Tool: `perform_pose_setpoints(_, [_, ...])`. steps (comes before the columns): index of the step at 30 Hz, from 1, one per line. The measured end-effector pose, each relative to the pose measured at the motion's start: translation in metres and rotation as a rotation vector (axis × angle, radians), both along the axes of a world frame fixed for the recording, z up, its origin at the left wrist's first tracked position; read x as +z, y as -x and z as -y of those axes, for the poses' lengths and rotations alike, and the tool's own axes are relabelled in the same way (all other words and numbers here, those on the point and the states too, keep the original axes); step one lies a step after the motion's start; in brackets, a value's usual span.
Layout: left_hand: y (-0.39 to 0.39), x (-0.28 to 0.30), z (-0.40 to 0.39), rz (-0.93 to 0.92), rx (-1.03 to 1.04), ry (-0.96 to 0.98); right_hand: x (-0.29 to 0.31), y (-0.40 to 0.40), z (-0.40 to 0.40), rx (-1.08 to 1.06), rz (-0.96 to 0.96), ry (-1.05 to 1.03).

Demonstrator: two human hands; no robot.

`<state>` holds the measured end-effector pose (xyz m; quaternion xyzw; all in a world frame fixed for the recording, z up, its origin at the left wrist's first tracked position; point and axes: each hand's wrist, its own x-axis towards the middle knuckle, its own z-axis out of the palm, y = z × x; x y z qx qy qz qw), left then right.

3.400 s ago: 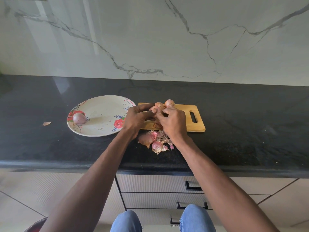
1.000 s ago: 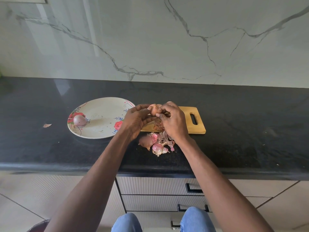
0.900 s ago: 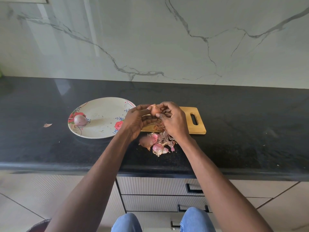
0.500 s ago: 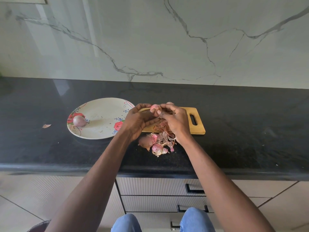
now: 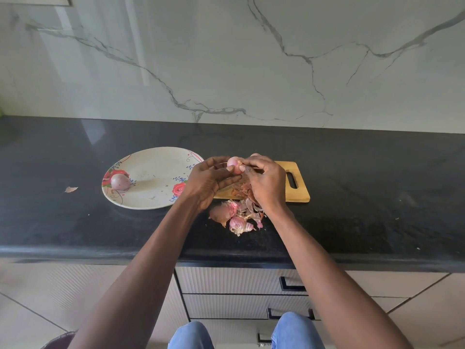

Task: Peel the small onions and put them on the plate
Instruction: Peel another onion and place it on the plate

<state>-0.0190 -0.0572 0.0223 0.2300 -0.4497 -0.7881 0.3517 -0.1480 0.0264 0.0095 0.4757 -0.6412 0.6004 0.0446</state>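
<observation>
A wooden cutting board [image 5: 297, 195] lies on the black countertop [image 5: 377, 197] before a marble wall [image 5: 226, 59].

A small pink onion [image 5: 232, 162], mostly peeled, is pinched between the fingertips of both hands above a wooden board's left end. Another peeled onion [image 5: 120, 181] (pale purple, glossy) lies on the left rim of an oval floral plate [image 5: 156, 157]. A further onion [image 5: 254, 155] peeks behind the right hand.
</observation>
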Motion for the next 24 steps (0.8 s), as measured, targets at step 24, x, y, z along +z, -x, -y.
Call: perform_pose_setpoints(24, [0.002, -0.007, -0.004, 0.111, 0.03, 0.388, -0.013, 0.004, 0.008, -0.102, -0.205, -0.036])
